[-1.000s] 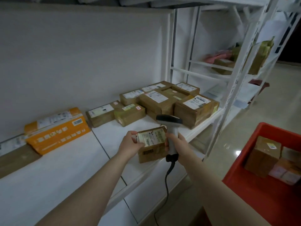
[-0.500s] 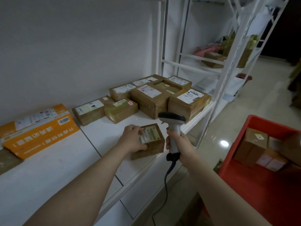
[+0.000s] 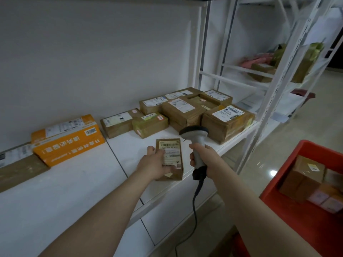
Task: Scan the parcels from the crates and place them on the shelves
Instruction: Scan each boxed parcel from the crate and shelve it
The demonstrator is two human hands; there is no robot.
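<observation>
A small brown parcel lies flat, label up, near the front edge of the white shelf, the grey scanner just beside it. Other parcels sit in the red crate.

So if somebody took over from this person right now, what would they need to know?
Left hand: rests flat on the label of a small parcel, which sits near the front edge of the shelf.
Right hand: grips the barcode scanner, held beside that parcel.
Done: other parcels are shelved further back.
Left: let go of this one, then scan and shelve the boxes in the red crate.
</observation>
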